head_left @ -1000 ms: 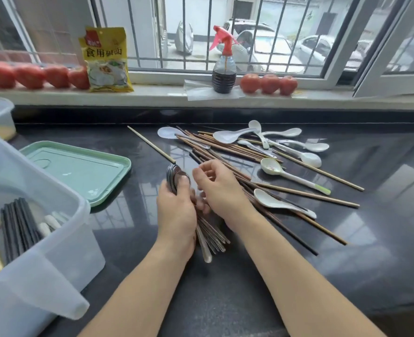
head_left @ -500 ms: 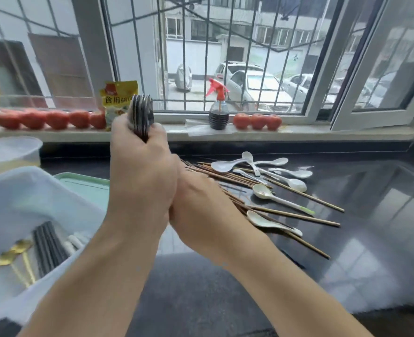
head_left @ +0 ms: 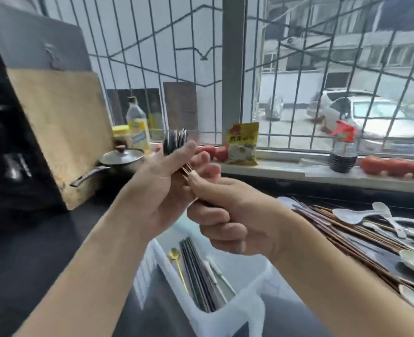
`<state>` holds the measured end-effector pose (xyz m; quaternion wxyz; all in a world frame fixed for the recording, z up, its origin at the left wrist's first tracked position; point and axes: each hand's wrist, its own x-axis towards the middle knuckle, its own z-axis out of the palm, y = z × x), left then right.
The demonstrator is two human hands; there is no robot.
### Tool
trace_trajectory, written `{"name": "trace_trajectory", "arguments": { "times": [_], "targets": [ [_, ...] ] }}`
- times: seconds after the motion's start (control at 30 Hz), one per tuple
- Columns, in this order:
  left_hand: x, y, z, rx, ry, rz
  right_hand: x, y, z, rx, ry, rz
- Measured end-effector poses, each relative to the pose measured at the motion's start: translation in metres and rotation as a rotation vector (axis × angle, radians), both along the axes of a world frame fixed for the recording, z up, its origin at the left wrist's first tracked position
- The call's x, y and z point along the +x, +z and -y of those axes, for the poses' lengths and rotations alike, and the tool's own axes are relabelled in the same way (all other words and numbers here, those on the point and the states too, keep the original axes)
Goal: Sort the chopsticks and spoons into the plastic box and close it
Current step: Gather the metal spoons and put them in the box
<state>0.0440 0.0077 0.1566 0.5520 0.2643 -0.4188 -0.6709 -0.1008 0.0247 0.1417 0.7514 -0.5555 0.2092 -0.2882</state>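
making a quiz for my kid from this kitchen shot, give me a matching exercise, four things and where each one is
Things:
1. bundle of dark metal spoons
2. gold metal spoon
3. yellow printed food packet
4. white ceramic spoons

Places:
A. on the windowsill
B. lying on the dark counter, right
C. held up in both hands
D. inside the translucent plastic box

Pairs: 1-C, 2-D, 3-A, 4-B

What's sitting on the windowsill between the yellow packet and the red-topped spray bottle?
In the head view, nothing stands there: that stretch of windowsill between the yellow packet and the spray bottle is bare ledge. The tomatoes lie beyond the bottle.
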Motion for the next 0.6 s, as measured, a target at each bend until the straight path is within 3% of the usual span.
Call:
{"name": "trace_trajectory", "arguments": {
  "times": [0.07,0.17,0.27,0.33,0.47,0.6],
  "targets": [
    [0.011,-0.005,0.010,-0.004,0.006,-0.053,0.013,-0.003,0.015,0.039,0.073,0.023],
    [0.021,-0.010,0.028,-0.086,0.091,0.081,0.022,-0.007,0.035,0.036,0.085,-0.061],
    [0.024,-0.014,0.041,-0.183,0.295,0.335,0.028,-0.019,0.046,-0.317,-0.231,-0.457],
    [0.019,-0.017,0.046,-0.190,0.368,0.377,0.040,-0.030,0.048,-0.528,-0.450,-0.627],
    [0.010,-0.028,0.054,-0.195,0.362,0.398,0.059,-0.042,0.052,-0.499,-0.638,-0.583],
    [0.023,-0.037,0.043,-0.090,0.072,0.139,0.053,-0.036,0.047,-0.265,-0.544,-0.315]
  ]
}}
